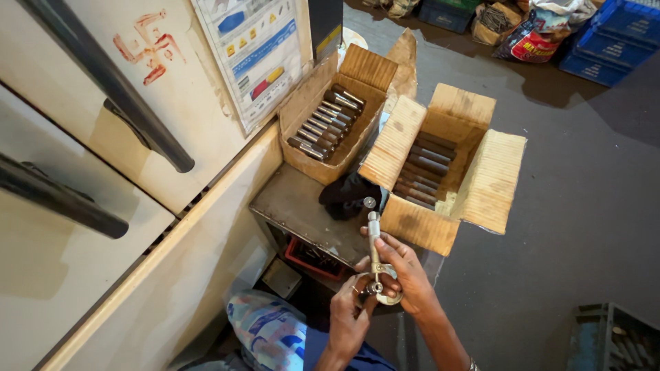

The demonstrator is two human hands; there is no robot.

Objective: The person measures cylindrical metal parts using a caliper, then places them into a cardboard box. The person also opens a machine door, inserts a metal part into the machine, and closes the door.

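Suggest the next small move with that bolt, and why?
Probably keep turning the ring at the bolt's lower end: the right hand holds the bolt upright, and the left hand pinches the ring there, so both seem set for it.

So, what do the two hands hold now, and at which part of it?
The right hand holds a long metal bolt by its lower shank, upright. The left hand pinches the ring-shaped metal fitting at the bolt's bottom end.
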